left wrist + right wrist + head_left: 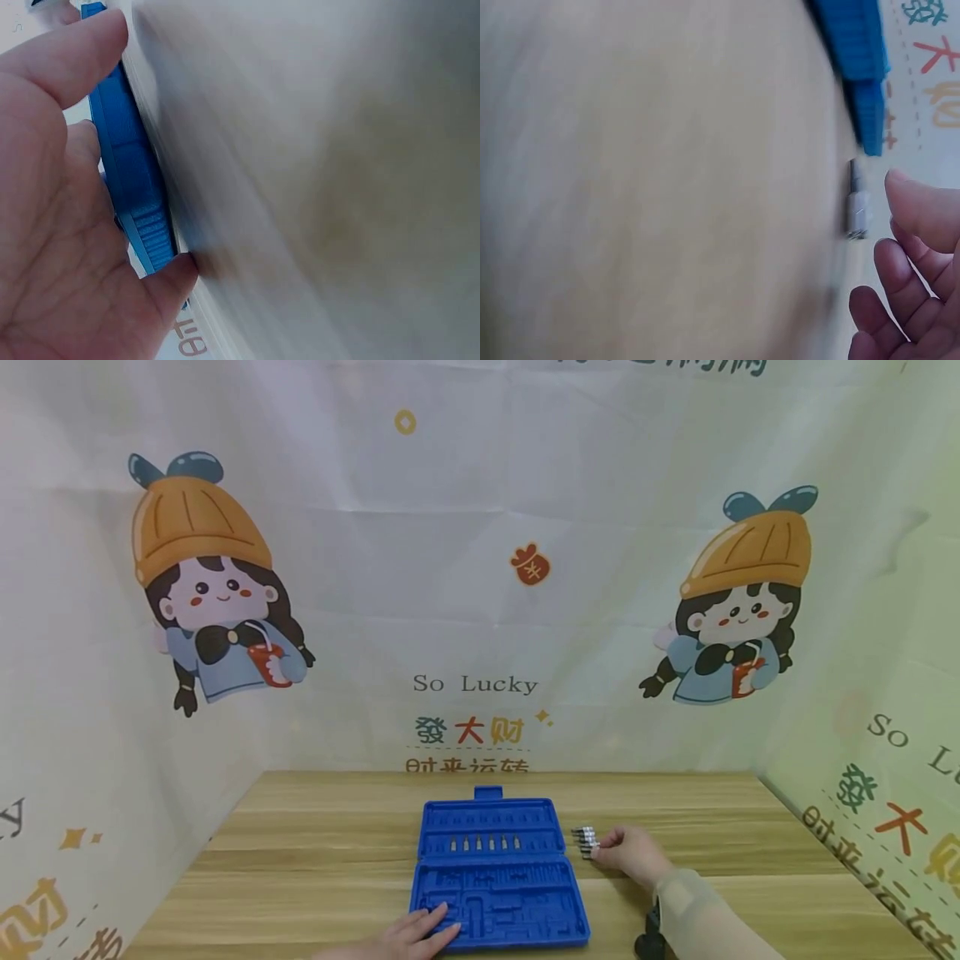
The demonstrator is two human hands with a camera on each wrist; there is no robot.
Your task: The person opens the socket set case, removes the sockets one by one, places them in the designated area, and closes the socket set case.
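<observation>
A blue plastic tool case lies unfolded on the table, its moulded slots facing up. Several short metal bits sit in a row in the far half. My left hand rests on the case's near left corner with fingers spread, and in the left wrist view its thumb and a fingertip lie along the case's side. Right of the case, a row of silver bit sockets with dark tips lies on the wood. My right hand is at this row; in the right wrist view its loosely bent fingers are beside one socket, seemingly holding nothing.
The wooden table reaches back to a printed cloth backdrop, which also hangs at both sides. A black object is at the right wrist.
</observation>
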